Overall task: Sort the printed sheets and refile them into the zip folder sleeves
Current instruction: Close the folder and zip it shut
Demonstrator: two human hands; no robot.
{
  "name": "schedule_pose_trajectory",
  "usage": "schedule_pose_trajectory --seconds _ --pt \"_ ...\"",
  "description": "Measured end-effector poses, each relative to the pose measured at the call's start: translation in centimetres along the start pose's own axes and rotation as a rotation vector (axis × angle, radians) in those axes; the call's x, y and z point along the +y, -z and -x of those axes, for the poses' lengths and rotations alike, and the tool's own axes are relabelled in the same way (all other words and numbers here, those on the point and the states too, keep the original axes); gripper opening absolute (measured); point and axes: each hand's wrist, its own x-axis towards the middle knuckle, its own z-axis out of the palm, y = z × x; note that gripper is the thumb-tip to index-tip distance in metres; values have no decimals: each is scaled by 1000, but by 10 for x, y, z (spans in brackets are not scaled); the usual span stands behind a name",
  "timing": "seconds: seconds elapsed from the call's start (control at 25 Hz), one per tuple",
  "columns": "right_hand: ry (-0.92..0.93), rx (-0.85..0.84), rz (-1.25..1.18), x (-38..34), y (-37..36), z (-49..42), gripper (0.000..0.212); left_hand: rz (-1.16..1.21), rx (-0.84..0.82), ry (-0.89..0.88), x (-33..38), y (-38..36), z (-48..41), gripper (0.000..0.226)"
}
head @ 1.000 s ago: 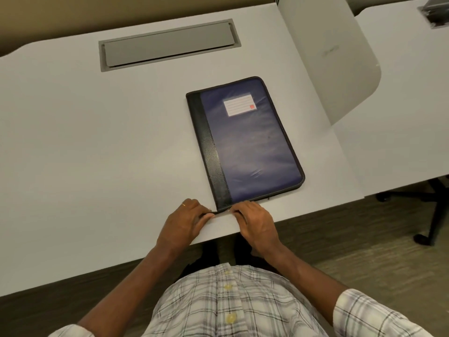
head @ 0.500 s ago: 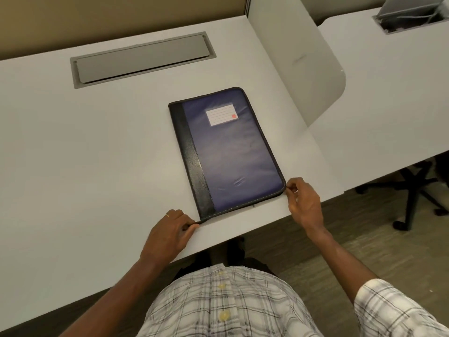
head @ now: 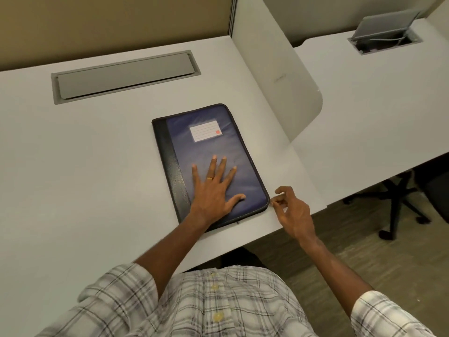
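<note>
Lying closed near the front edge of the tabletop (head: 97, 166), the blue zip folder (head: 218, 147) had its black spine to the left and its white label (head: 206, 130) toward the far end. The left hand (head: 213, 190) rested flat on the cover's near half, fingers (head: 213, 164) straight and spread. The right hand (head: 294, 210) sat at the near right corner, thumb and forefinger pinched on the folder's zip edge, the other fingers loosely curled.

left grip (head: 213, 190) moved flat onto zip folder (head: 211, 152); right grip (head: 294, 210) reached its corner.
</note>
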Motion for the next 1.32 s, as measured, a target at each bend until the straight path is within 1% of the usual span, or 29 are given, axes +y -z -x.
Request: schedule_pose_trajectory --seconds 0.12,0.2,0.32,0.48,0.64,0.76,0.88,1.0,1.12,1.32 --pt "44 3 -1 6 -3 -17 33 16 -5 45 -2 -8 -4 96" --pt "52 -25 6 13 -5 -32 25 23 9 44 0 -11 -3 96" --pt "138 -85 10 18 -7 -60 13 27 19 70 0 -9 -7 96" --pt "236 -123 24 23 -8 -91 15 36 27 140 4 -6 -10 98" --pt "318 -112 27 24 -9 -90 13 44 24 150 3 -3 -12 99" --pt "310 -123 39 30 -10 -72 21 44 30 120 0 -4 -10 98" --pt "316 -132 19 32 -7 -73 20 112 86 78 -8 1 -18 97" --pt "306 -142 61 26 -11 -84 19 162 98 25 -14 2 -24 95" --pt "328 -172 78 26 -11 -85 19 187 112 30 -14 1 -24 97" --pt "341 -159 93 29 -8 -75 20 85 20 79 -13 7 -30 112"
